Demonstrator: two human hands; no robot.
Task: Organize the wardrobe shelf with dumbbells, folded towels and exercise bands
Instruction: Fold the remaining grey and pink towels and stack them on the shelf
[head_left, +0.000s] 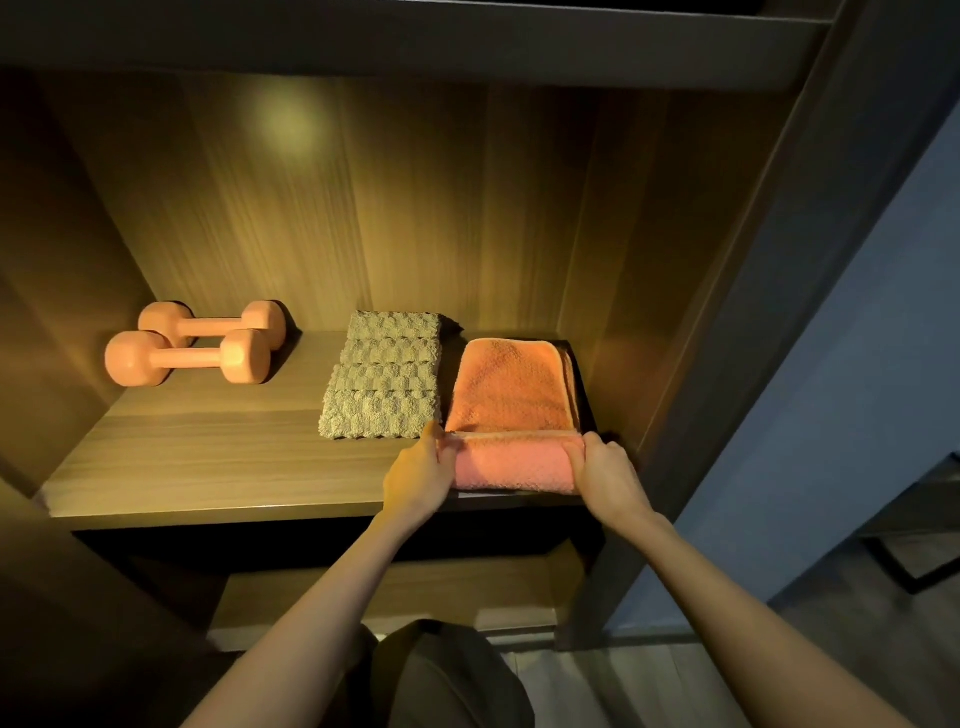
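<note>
The wooden wardrobe shelf (208, 457) holds two orange dumbbells (189, 358) at left, a folded beige textured towel (384, 382) mid-shelf, a folded orange towel (511, 415) at right; left hand (418, 475) and right hand (610, 475) grip its front fold; uneven pushing may bunch it

Dim, warm light pools on the wardrobe's back panel (291, 122), perhaps from above; edges bend and darken.

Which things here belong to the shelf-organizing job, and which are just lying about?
Job: front dumbbell, rear dumbbell, beige folded towel, orange towel gripped by left hand and right hand, shelf.
Just there: lower shelf, floor, black frame at right.
</note>
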